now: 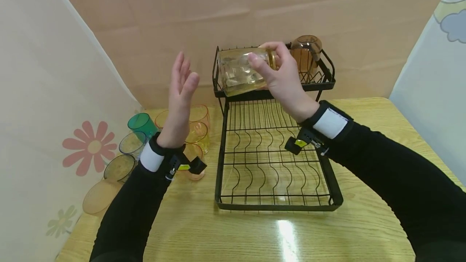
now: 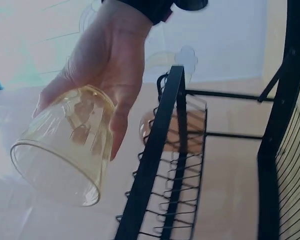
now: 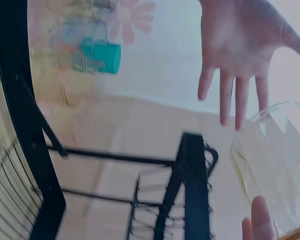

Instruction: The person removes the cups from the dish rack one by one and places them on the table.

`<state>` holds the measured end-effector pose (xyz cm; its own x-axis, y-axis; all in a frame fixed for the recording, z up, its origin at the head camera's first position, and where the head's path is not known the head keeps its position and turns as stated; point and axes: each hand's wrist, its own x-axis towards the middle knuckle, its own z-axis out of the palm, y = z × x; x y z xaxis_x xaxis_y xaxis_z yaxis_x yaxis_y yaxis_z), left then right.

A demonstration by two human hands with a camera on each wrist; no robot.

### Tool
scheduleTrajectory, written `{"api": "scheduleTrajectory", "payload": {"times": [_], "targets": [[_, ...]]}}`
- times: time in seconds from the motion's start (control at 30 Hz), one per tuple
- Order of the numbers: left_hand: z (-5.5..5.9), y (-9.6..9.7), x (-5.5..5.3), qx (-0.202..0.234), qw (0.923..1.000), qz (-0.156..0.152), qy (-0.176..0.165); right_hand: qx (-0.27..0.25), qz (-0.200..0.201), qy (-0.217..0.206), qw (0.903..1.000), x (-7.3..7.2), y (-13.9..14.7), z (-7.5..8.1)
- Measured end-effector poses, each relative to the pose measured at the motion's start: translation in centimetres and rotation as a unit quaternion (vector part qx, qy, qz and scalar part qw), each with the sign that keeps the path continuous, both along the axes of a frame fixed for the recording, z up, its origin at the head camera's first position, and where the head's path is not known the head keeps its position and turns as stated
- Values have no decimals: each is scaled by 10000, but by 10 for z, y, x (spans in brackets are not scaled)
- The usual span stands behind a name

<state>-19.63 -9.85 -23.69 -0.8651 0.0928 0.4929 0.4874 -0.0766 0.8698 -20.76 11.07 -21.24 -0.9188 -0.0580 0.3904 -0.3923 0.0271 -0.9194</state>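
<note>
A pale yellow faceted glass (image 1: 236, 72) is held in the air, tipped on its side, its wide rim toward the left. My right hand (image 1: 289, 84) grips it near the base, thumb on the near side. In the left wrist view, that same hand (image 2: 107, 55) has fingers around the narrow end of the glass (image 2: 65, 150). My left hand (image 1: 178, 100) is raised left of the glass, holding nothing. Straight, spread fingers of this left hand (image 3: 242, 45) show in the right wrist view. Behind the glass is the upper tier (image 1: 314, 87) of a black dish rack.
A brown glass (image 1: 307, 53) stands upside down on the right of the upper tier. The wire lower tier (image 1: 278, 206) reaches toward me. Several coloured cups, among them a green cup (image 1: 140, 122) and a yellow cup (image 1: 198, 132), stand at the left by the flowered wall sheet.
</note>
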Motion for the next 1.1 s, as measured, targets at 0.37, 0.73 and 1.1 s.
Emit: {"api": "scheduleTrajectory", "payload": {"times": [0.37, 0.73, 1.1], "targets": [[-29, -12, 30, 1182, 9887, -28, -917, -777, 463, -282, 9955, 17, -30, -31], [-52, 2, 55, 2771, 9399, 148, -1988, -1008, 393, -424, 9932, 30, -68, -66], [-70, 3, 53, 3791, 8905, 216, -2508, -671, 704, -541, 9938, 55, -93, -98]]}}
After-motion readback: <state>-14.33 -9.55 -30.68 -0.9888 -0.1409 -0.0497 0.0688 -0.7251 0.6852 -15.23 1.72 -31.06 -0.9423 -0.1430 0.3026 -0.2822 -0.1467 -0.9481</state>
